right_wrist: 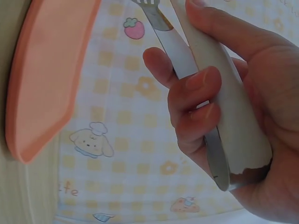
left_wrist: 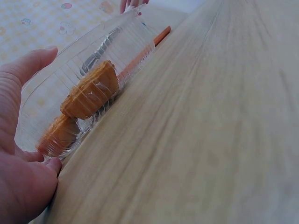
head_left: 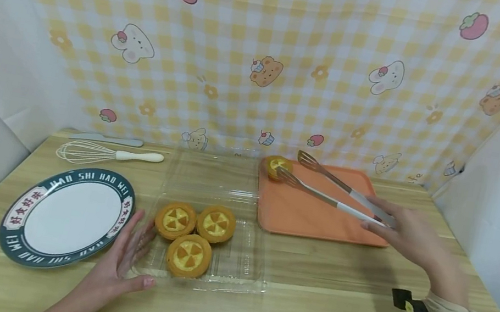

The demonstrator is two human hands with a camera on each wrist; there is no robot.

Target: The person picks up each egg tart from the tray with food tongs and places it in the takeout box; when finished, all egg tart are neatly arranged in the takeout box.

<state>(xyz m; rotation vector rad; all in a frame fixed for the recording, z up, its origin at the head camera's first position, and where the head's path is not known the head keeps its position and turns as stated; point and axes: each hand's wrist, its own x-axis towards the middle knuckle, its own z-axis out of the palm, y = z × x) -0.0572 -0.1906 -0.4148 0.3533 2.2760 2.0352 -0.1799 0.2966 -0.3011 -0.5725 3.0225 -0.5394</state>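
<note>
My right hand [head_left: 413, 238] grips a pair of tongs [head_left: 343, 208] with pale handles and slotted metal ends, their arms spread apart. One tong end overlaps an egg tart [head_left: 275, 165] at the back left corner of an orange tray [head_left: 318, 225]; the other end is over the tray's back edge. In the right wrist view, fingers wrap the tongs' handle [right_wrist: 224, 102]. My left hand [head_left: 111, 271] rests at the near left corner of a clear plastic box [head_left: 238, 265], thumb and fingers spread. Three egg tarts [head_left: 189, 255] sit together in its left part.
Left of the box lies a white plate [head_left: 73, 217] with a dark green lettered rim. Behind it are a whisk [head_left: 139, 156] and a pale knife [head_left: 107, 139]. The box's raised clear lid [head_left: 217, 172] stands at the back, before a checkered cloth [head_left: 226, 62].
</note>
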